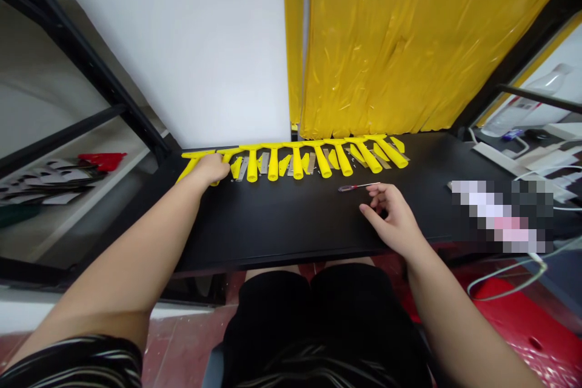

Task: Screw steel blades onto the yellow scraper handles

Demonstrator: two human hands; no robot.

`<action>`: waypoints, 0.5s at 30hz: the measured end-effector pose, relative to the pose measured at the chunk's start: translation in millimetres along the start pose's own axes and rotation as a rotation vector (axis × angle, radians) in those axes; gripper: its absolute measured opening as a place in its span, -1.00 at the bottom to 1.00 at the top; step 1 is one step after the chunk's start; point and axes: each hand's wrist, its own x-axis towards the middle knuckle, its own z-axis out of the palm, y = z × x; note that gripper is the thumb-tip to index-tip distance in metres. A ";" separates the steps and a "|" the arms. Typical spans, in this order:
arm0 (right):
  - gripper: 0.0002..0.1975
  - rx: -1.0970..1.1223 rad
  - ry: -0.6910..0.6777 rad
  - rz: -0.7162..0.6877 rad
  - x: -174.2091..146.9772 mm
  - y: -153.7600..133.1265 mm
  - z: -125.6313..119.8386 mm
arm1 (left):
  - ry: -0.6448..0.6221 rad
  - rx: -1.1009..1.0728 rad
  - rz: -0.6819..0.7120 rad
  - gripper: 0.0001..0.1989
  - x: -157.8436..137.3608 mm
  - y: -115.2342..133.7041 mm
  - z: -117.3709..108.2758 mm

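A row of yellow T-shaped plastic handles [297, 163] lies along the back of the black table [282, 218], their round grips pointing toward me. Between them are small yellow plastic pieces [284, 165] and flat metal blades [265, 162]. My left hand [211, 170] is closed round one handle near the row's left end; its fingers partly hide that handle. My right hand [391, 215] hovers over the table on the right, fingers loosely bent and apart, holding nothing I can see. Close to its fingertips lies a small screwdriver [348, 188], shaft pointing right.
Behind the row stand a white panel [204, 42] and a yellow plastic-wrapped sheet [377, 42]. Black metal frame posts [95, 63] rise at the sides. On the right are a blurred-out item [500, 215], white cables [509, 294] and a clear bottle [522, 103].
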 end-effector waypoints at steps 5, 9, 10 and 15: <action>-0.68 -0.014 -0.006 -0.009 0.5 -0.9 -0.7 | 0.016 0.037 0.011 -0.54 -2.2 4.6 2.9; -0.68 -0.027 -0.014 -0.010 -0.3 -1.0 -1.0 | 0.078 0.055 0.025 -0.57 -5.9 3.8 -1.1; -0.69 -0.029 -0.015 -0.010 -0.8 -1.0 -0.9 | 0.106 0.058 0.028 -0.56 -7.4 0.9 -4.2; -0.72 -0.031 -0.005 -0.007 1.3 -1.8 -4.6 | 0.207 0.067 0.007 -0.40 -16.9 -31.5 -23.9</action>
